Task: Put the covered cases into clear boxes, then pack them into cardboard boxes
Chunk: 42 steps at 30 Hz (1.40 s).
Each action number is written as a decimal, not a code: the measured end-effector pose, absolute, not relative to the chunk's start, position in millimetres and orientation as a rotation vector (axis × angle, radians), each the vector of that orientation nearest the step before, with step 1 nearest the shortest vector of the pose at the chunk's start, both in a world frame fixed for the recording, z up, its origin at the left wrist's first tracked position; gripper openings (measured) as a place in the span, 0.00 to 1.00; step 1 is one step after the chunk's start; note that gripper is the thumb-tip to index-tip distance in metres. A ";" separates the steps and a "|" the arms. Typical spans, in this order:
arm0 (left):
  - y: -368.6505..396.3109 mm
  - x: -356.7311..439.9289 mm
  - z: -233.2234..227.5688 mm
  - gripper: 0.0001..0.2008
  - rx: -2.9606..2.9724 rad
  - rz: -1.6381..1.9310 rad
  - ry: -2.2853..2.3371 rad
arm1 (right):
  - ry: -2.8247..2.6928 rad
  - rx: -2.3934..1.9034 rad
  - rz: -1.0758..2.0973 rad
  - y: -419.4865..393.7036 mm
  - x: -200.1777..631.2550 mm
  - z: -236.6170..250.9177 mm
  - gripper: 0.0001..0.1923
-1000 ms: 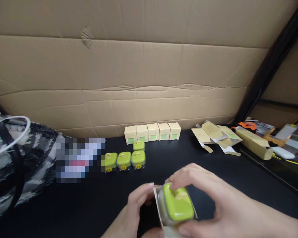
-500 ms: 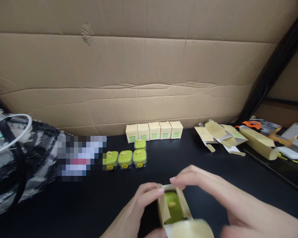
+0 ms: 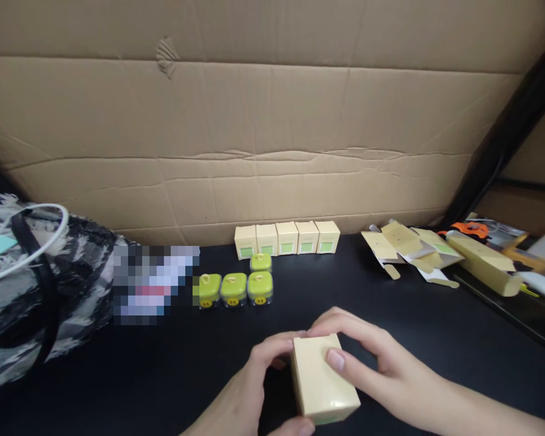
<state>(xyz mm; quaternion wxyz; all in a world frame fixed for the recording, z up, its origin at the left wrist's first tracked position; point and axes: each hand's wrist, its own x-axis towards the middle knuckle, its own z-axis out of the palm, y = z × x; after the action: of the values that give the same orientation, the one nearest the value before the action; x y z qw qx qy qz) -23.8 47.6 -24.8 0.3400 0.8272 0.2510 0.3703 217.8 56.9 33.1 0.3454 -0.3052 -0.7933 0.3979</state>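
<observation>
A small cream cardboard box is between my hands at the near middle of the table, its top panel folded down over whatever is inside. My left hand grips its left side, with the fingers at the far corner and the thumb at the near lower edge. My right hand lays its thumb on the top panel while its fingers curl round the far edge. Beyond them, several green-lidded clear containers with yellow round stickers stand together.
A row of several closed cream boxes stands by the cardboard wall. Flattened cartons lie at the right, beside a long cream box and an orange tool. On the left sits a camouflage-patterned bag with a white cable.
The box's top flap has been folded shut, covering the green-lidded container seen inside before. My right thumb has come onto the top panel.
</observation>
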 end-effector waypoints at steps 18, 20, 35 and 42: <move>47.8 -20.5 -19.6 0.28 2.165 0.903 0.681 | -2.512 -0.572 0.011 58.9 226.8 33.7 0.31; 45.6 -20.2 -21.9 0.31 2.116 0.917 0.757 | -2.485 -0.574 0.234 60.2 227.4 36.0 0.29; 46.6 -12.9 -38.7 0.32 2.176 0.895 1.006 | -2.218 -0.727 0.328 193.9 131.2 80.9 0.16; 49.0 -20.4 -22.3 0.18 2.360 0.664 0.984 | -2.511 -0.871 0.088 198.4 102.3 69.6 0.14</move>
<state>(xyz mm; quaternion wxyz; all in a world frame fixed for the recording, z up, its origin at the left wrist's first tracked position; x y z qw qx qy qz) -20.4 49.0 -22.3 0.2471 0.8656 0.3610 0.2436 102.3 198.4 69.6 0.2390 -0.3183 -0.9168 0.0320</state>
